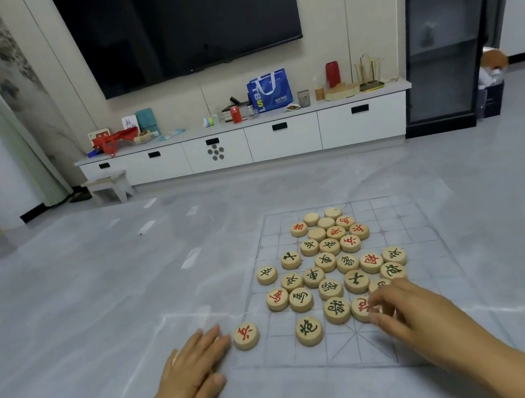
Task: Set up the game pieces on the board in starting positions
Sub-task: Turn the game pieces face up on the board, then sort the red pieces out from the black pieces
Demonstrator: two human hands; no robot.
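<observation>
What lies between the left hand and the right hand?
In the head view, two wooden pieces: a red-marked piece beside the left hand and a green-marked piece nearer the right hand.

Bag [269, 91]: white letters "TBS" run sideways down the blue front; the smaller print beside them is too small to read.
Lone piece [246, 336]: red 兵, on the bench [96, 296] just off the left edge of the board [396, 218].
Cannon [309, 330]: dark 炮, nearest the camera.
General [337, 309]: dark 將.
Chariot [313, 276]: dark 車, with a second 車 just behind it.
Guard [356, 280]: dark 士.
Pawn [267, 274]: dark 卒.
Minister [371, 262]: red 相.
Soldier [350, 243]: red 兵.
Card [129, 122] and can [236, 114]: markings too small to read.
</observation>
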